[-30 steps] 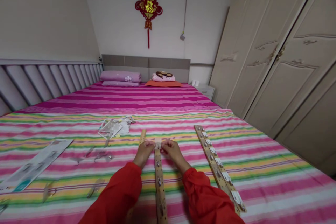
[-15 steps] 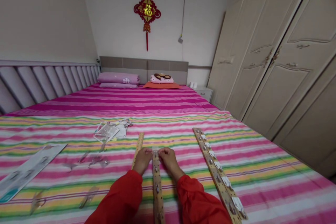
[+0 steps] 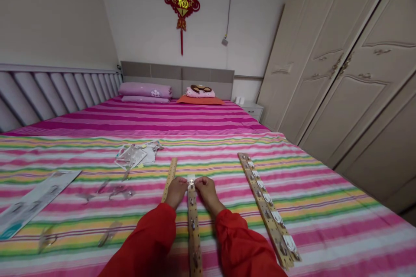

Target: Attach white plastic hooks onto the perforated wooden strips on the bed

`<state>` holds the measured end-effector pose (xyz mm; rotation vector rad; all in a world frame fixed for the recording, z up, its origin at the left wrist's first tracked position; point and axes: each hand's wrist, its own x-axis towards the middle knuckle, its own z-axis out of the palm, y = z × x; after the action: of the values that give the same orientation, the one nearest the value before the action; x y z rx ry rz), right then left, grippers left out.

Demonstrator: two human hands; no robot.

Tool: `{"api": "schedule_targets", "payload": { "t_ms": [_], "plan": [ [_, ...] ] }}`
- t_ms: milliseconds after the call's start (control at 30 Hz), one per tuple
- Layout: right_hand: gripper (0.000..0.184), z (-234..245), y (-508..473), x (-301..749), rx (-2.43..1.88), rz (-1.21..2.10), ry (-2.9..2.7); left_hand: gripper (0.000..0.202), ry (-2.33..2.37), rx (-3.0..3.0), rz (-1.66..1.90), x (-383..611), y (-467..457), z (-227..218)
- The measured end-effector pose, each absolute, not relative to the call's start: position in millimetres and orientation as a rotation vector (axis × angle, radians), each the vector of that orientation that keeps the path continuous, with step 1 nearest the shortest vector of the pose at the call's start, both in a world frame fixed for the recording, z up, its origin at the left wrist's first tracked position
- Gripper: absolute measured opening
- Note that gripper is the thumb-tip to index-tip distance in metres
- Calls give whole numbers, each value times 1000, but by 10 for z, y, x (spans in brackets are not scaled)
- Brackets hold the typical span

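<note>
My left hand (image 3: 177,191) and my right hand (image 3: 207,191) meet at the far end of a narrow wooden strip (image 3: 194,238) with holes. Between their fingertips sits an adhesive hook (image 3: 191,181) with a clear backing and a shiny metal middle. The fingers of both hands are pinched at its two sides, against the strip's end. Several metal hooks line the strip nearer to me. Just left of my left hand lies a bare, perforated wooden strip (image 3: 170,174), partly covered by that hand.
On the right lie wooden strips (image 3: 260,199) bearing metal hooks and white pieces. Several loose clear-backed hooks (image 3: 108,233) are scattered at left, beside a long white card (image 3: 42,199) with hooks. Clear packaging (image 3: 138,156) is heaped farther back. Everything rests on a striped bedspread (image 3: 227,169).
The metal middle of the hook now shows brightly between my fingertips. Both hands stay at the strip's end. The whole view has shifted slightly, with the bed and strips sitting higher.
</note>
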<state>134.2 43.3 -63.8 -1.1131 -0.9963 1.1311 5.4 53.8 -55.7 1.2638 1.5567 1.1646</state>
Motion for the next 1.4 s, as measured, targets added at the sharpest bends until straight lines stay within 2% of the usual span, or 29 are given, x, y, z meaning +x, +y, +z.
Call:
{"api": "schedule_targets", "payload": {
  "t_ms": [333,600,1200,1400],
  "plan": [
    [9,-720,473,1336,-1149,1132,-989,9,1632,1301,1123,68,530,-560],
    [24,-729,447,1347,-1140,1206,-953,17,1611,1321,1128,88,484,-552],
    [27,-880,543,1374,-1199,1253,-963,16,1537,1244,1069,112,587,-727],
    [22,-840,518,1350,-1205,1191,-1008,15,1541,1255,1063,120,544,-666]
  ]
}}
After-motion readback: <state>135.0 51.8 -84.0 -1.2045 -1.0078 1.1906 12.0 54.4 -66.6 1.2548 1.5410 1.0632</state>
